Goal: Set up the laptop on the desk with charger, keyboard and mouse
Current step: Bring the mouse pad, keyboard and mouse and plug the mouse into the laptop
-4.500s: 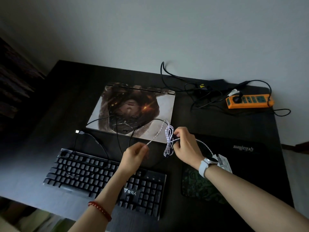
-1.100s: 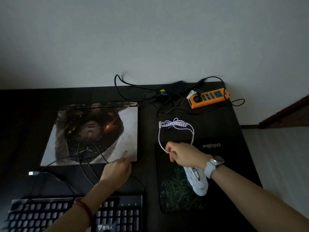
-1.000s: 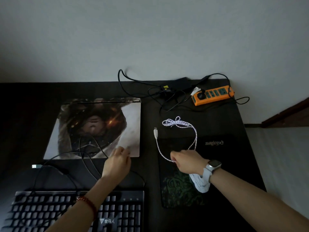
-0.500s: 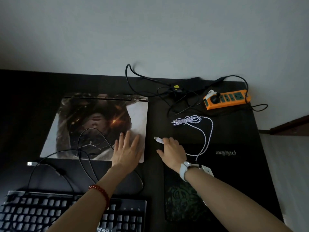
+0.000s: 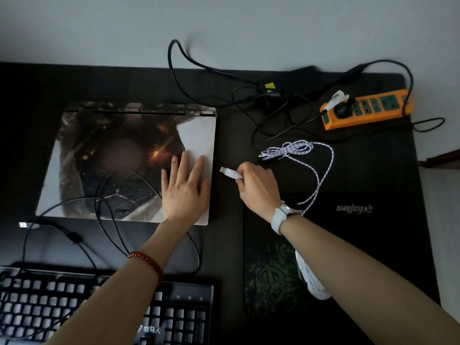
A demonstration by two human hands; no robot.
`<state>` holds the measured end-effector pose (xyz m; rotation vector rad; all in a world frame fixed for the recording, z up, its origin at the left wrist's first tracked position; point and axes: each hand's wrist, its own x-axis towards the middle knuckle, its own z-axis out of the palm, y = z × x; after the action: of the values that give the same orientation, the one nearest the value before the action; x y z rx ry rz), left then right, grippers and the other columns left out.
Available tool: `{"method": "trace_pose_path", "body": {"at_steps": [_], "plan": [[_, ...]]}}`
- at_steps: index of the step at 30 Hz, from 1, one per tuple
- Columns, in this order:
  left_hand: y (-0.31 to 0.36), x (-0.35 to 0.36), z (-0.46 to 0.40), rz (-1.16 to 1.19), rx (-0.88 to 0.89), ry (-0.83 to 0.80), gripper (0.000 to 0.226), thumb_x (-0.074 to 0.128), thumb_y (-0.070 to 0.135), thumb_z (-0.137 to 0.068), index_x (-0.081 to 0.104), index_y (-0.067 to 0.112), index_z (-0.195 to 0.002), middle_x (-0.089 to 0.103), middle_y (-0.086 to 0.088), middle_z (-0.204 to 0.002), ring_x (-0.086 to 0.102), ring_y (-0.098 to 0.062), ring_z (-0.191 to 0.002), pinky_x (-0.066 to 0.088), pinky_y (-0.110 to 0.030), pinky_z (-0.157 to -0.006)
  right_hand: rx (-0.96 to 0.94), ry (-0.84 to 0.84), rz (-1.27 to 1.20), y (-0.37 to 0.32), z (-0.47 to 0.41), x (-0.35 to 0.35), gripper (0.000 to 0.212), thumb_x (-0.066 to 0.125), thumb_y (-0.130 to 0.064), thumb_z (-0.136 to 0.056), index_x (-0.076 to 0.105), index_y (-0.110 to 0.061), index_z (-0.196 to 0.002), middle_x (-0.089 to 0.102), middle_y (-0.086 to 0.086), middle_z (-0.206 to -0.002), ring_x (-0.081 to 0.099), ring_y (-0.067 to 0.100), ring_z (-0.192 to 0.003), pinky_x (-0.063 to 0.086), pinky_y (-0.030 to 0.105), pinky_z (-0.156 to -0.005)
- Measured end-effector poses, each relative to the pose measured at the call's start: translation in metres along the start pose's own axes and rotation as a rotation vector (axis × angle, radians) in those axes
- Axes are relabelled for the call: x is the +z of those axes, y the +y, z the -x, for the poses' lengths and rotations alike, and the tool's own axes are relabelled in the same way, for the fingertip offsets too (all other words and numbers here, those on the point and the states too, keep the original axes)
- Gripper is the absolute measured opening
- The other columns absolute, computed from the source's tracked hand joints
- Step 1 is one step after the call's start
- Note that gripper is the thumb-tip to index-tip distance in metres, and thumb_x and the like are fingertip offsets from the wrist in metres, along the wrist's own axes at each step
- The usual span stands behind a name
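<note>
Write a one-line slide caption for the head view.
Left hand flat on the closed laptop; right hand pinches the mouse's USB plug near its right edge.

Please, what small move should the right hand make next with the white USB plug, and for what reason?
Probably move the plug left to the laptop's right edge and push it into a port there. The right hand pinches the white USB plug, whose metal tip points at the closed laptop across a narrow gap, while the left hand presses flat on the lid, seemingly to steady it. No port is visible from this view.
</note>
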<state>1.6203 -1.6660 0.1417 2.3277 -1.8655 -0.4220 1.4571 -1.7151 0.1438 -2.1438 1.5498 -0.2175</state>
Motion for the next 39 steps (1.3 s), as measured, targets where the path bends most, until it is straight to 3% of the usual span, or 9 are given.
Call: {"method": "trace_pose_path", "body": {"at_steps": [12,32,39], "plan": [[0.0,0.007,0.002,-0.022,-0.031,0.078,0.054,0.031,0.037,-0.088,0.033,0.028,-0.141,0.023,-0.009,-0.153,0.012,-0.028,-0.143,0.006,-0.049,-0.115,-0.077,0.018,-0.291,0.007,-0.016,0.009,0.017,0.059,-0.008,-0.085,0.061,-0.009,-0.102,0.065,0.005,-0.1,0.053,0.025,-0.096,0.033,0.036,-0.083],[0.002,0.012,0.004,-0.057,-0.051,0.104,0.054,0.03,0.037,-0.089,0.03,0.029,-0.142,0.021,-0.006,-0.155,0.011,-0.026,-0.144,0.004,-0.046,-0.116,-0.041,0.016,-0.362,0.006,-0.01,0.01,0.016,0.059,-0.009,-0.085,0.064,-0.013,-0.1,0.067,0.001,-0.095,0.058,0.022,-0.093,0.029,0.034,-0.085],[0.001,0.014,0.004,-0.061,-0.043,0.124,0.053,0.031,0.036,-0.089,0.033,0.029,-0.141,0.023,-0.006,-0.154,0.013,-0.026,-0.143,0.005,-0.047,-0.115,-0.009,0.111,-0.336,0.003,-0.001,0.012,0.014,0.06,-0.012,-0.085,0.065,-0.014,-0.097,0.068,0.0,-0.09,0.058,0.022,-0.089,0.029,0.039,-0.086]]}}
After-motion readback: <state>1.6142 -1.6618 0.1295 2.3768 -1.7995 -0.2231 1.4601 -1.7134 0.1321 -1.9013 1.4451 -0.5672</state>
